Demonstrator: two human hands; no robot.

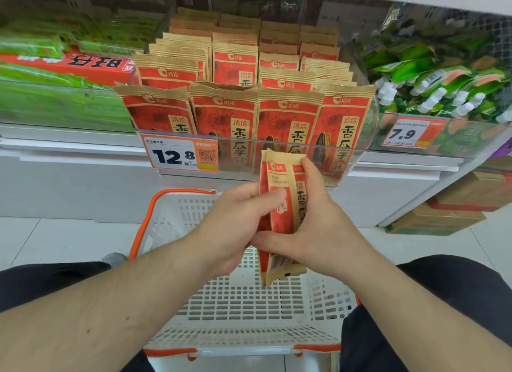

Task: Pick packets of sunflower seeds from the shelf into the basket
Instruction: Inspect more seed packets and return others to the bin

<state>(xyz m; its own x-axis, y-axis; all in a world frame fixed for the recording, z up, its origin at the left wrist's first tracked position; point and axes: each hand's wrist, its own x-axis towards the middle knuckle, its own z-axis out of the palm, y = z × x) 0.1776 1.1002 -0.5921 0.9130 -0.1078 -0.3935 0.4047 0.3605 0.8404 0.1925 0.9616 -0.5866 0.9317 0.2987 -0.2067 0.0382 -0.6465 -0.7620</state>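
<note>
Both forearms reach in from the bottom of the frame and meet at its centre, where the hands hold the held packets (279, 213) directly above the basket (243, 310). The left hand (235, 222) curls round the bundle from the left, its thumb laid across the red face; the right hand (321, 227) clasps it from the right, index finger hooked near the top edge and the other fingers wrapped under the lower part. It looks like two packets pressed together, judging by the doubled top edges, though the overlap makes the count uncertain.

Their long axis runs almost straight up and down in the frame, the lower end hanging over the white lattice floor of the basket, which sits on the tiled floor between the person's knees, its orange rim at the left and near edges. No packet can be seen lying inside it.

What matters next is that the basket lies straight below the hands, so the bundle probably needs only lowering and release. Either hand is equally close.

In the upper centre, the shelf packets (224, 113) stand upright in rows behind a clear front lip, above the price tag (180, 155) marked 12.8.
</note>
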